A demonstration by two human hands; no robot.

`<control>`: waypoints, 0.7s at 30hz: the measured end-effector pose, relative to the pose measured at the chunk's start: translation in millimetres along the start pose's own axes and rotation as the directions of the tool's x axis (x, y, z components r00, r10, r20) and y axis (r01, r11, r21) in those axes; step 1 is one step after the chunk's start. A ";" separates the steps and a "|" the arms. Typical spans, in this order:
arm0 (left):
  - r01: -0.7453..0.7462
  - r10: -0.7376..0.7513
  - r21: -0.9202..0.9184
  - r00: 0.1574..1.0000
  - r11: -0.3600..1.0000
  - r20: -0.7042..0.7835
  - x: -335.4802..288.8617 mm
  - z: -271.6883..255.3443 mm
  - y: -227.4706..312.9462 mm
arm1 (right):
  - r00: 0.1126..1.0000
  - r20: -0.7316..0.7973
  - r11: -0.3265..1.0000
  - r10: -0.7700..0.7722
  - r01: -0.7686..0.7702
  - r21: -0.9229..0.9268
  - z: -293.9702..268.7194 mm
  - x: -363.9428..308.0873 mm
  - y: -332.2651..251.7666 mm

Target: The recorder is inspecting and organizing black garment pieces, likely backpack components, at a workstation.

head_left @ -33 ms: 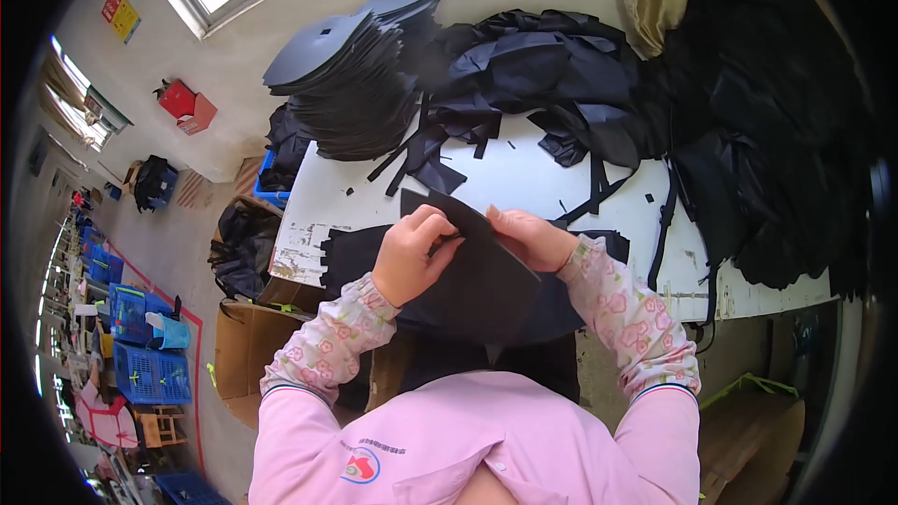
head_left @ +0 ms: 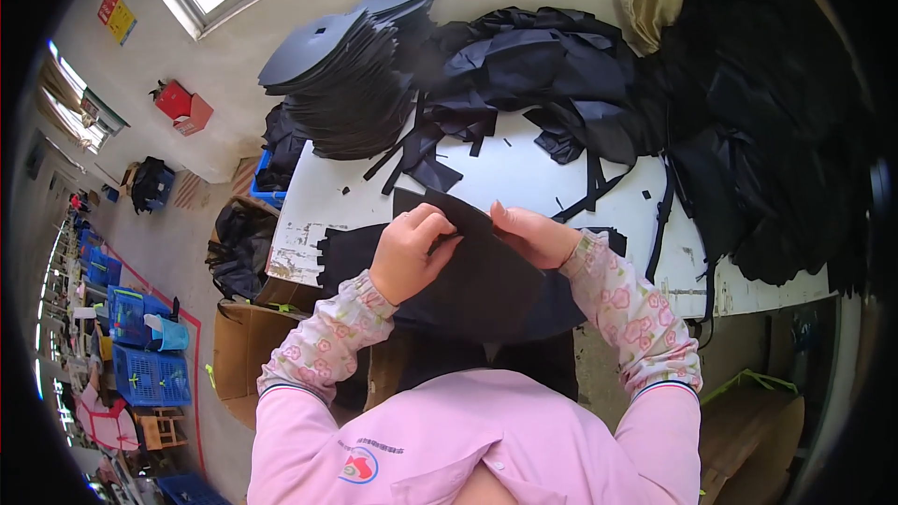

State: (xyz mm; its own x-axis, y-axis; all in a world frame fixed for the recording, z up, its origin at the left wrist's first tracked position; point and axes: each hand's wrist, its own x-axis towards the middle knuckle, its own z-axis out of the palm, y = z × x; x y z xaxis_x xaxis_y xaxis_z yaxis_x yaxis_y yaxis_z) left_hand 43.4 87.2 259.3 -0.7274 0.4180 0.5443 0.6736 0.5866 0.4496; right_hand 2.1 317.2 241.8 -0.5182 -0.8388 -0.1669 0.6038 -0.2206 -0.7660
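A thin black sheet-like panel (head_left: 486,285) is held up in front of my chest, over the near edge of the white table (head_left: 524,178). My left hand (head_left: 413,252) has its fingers curled and pinches the panel near its upper left part. On the other side, my right hand (head_left: 535,236) grips the panel's right edge, thumb in front and most fingers hidden behind. Dark flat fabric (head_left: 351,257) lies on the table beneath and beside the panel. Whether a second layer is in my hands I cannot tell.
A tall stack of dark grey panels (head_left: 341,84) stands at the back left. Beside it are heaped black fabric (head_left: 543,65) and a larger black pile (head_left: 758,140) at right. Loose strips (head_left: 591,189) lie on the table. An open cardboard box (head_left: 245,351) stands at lower left.
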 end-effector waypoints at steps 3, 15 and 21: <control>-0.111 0.110 0.036 0.993 0.993 0.046 14.3 4.1 3.4 | 0.997 -0.069 0.934 0.024 -0.047 -0.353 0.1 -17.2 -21.8; 0.296 -0.637 -0.814 0.763 0.500 -0.113 -47.3 -162.0 -64.6 | 0.923 -0.376 0.126 -0.083 -0.365 -0.923 -126.8 -66.1 -0.3; 0.760 -0.764 0.110 0.645 0.641 -0.004 -107.7 -183.8 -168.0 | 0.908 -0.402 0.075 -0.117 -0.395 -0.915 -102.4 -72.4 -2.6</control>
State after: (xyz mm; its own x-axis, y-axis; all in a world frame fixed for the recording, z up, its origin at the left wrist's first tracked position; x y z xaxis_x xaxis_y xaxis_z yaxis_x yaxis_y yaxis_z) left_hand 32.7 -183.8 255.3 -0.9833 -0.1819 0.0104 -0.1357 0.7695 0.6240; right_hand -24.0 429.5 192.4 -0.7848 -0.5359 -0.3114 -0.3044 0.7709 -0.5596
